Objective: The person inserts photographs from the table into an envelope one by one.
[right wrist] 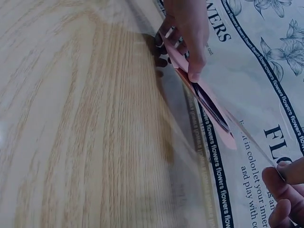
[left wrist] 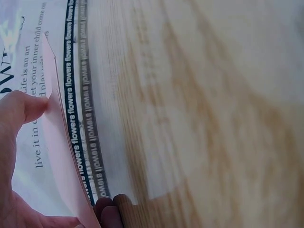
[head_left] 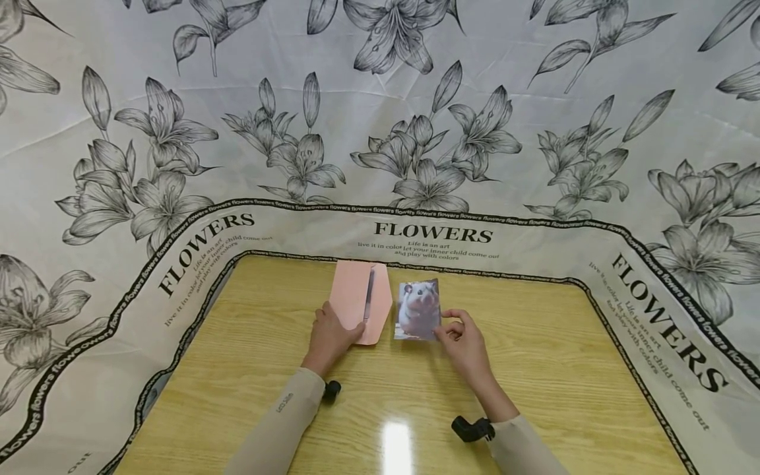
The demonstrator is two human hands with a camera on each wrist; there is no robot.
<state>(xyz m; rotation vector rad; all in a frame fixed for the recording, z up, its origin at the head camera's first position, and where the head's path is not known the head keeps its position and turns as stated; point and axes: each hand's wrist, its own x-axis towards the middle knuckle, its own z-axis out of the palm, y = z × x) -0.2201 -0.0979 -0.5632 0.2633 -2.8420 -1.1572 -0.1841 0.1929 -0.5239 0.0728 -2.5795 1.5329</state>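
Note:
My left hand (head_left: 332, 338) grips the lower edge of a pink envelope (head_left: 349, 290), thumb on its near face. The envelope's flap (head_left: 382, 303) stands unfolded to the right, and a dark picture strip (head_left: 370, 290) shows at its opening. In the left wrist view the thumb (left wrist: 33, 108) presses on the pink paper (left wrist: 61, 142), with fingertips behind it. To the right, my right hand (head_left: 466, 346) pinches a photo card (head_left: 417, 310) of a small furry rodent by its lower right edge. The right wrist view shows this card (right wrist: 254, 142) edge-on, beside the envelope (right wrist: 221, 128).
Both hands are above a glossy wood-grain table (head_left: 267, 396). A white floral cloth (head_left: 297, 231) with "FLOWERS" lettering surrounds its far and side edges. Black devices (head_left: 472, 429) are worn at both wrists. Bright light reflects off the near tabletop.

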